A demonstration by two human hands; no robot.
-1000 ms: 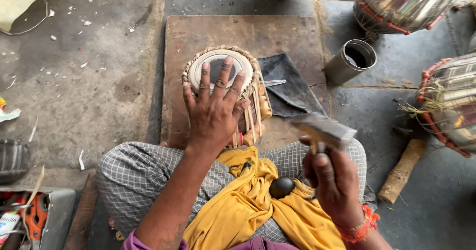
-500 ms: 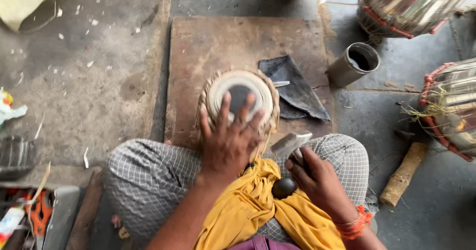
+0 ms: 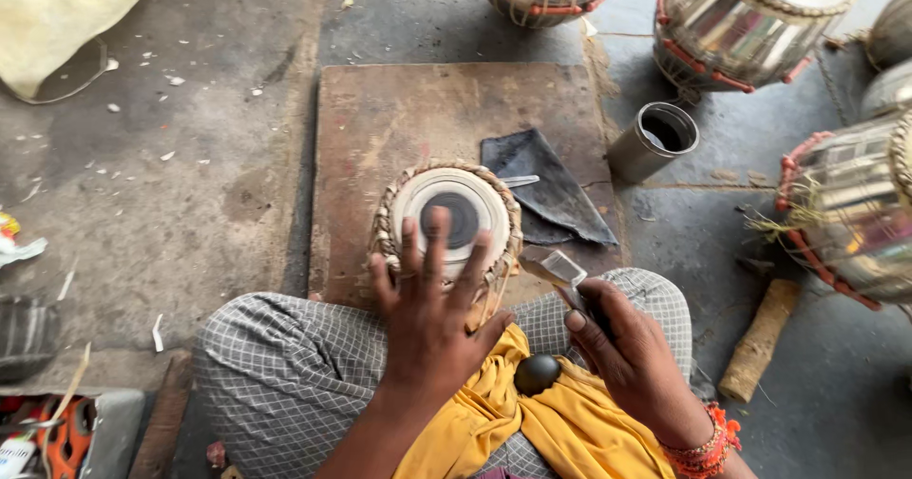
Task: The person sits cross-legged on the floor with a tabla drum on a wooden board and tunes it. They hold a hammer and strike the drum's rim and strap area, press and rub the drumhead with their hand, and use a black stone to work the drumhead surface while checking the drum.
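Grey concrete floor (image 3: 190, 184) lies around the wooden board (image 3: 399, 118) that we take as our landmark. On its near edge stands the small drum (image 3: 446, 215), our left hand (image 3: 432, 322) spread wide across its rim. Just right of the drum, our right hand (image 3: 632, 355) grips a small hammer (image 3: 556, 272). Beyond the board's right edge sits a metal cup (image 3: 655, 140); we cannot make out its contents. Larger drums (image 3: 760, 18) are cut off at the frame's edge.

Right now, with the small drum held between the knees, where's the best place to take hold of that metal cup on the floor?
Take the metal cup by its round side wall, coming from the near left: it stands upright with its mouth open, and drums crowd its far side.
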